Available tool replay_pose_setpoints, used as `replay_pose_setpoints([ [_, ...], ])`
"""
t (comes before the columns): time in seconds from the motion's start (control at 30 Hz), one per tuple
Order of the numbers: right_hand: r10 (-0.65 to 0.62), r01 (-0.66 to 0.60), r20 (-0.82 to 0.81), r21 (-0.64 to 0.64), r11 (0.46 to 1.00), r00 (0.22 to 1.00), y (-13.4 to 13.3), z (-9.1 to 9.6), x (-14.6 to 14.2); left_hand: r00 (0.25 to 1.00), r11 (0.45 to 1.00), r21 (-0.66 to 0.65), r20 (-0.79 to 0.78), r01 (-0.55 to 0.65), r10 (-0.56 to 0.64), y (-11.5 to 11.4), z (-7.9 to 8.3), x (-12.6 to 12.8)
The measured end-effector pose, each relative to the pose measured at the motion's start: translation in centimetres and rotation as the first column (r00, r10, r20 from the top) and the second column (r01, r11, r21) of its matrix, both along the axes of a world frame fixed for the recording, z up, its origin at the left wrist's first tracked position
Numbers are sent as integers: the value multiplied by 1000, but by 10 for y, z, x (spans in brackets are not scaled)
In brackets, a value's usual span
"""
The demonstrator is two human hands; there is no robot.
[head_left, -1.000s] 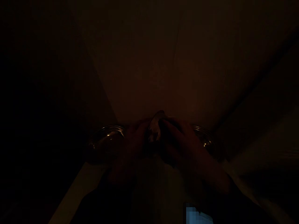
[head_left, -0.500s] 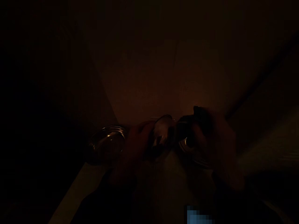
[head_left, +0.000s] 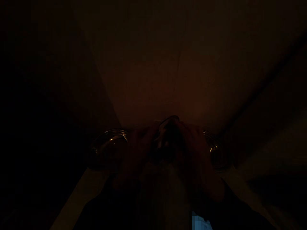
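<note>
The view is very dark and details are hard to make out. In the middle stands a shiny rounded metal vessel [head_left: 164, 137], perhaps a bowl, with a curved rim at its top. My left hand [head_left: 140, 140] grips its left side, the fingers bent against it. From the other side my right hand [head_left: 195, 142] reaches in, its fingers closed against the vessel's right edge. Shadow hides most of the fingertips. Beside my left hand sits a shiny metal bowl [head_left: 111, 143]. A second metal bowl [head_left: 217, 150] shows partly behind my right hand and wrist.
A pale brownish panel or wall [head_left: 153, 86] rises behind the vessels. Under the left bowl runs a light surface edge [head_left: 74, 195]. A blurred blue patch [head_left: 200, 222] lies at the bottom. Deep shadow covers the far left.
My right hand has moved left from over the right bowl to the middle vessel. The dark object it held is no longer distinguishable. My left hand has stayed in place.
</note>
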State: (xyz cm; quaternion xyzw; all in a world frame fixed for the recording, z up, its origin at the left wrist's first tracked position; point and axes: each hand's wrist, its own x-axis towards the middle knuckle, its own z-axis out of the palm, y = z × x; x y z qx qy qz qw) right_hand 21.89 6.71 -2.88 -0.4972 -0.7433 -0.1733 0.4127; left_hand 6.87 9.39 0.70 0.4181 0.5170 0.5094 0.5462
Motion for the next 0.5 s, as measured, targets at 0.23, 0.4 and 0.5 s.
replay_pose_setpoints([
  [0.23, 66, -68, -66, -37, 997, 996, -1, 5, 0, 999, 999, -25, 32, -35, 36, -2, 5, 0],
  [0.4, 115, -121, 144, 36, 992, 983, -15, 2, -22, 999, 999, -35, 5, -41, 41, -2, 8, -3],
  [0.5, 67, -66, 68, -9, 998, 995, -8, 1, -9, 999, 1000, -13, -31, -15, 15, -1, 6, -6],
])
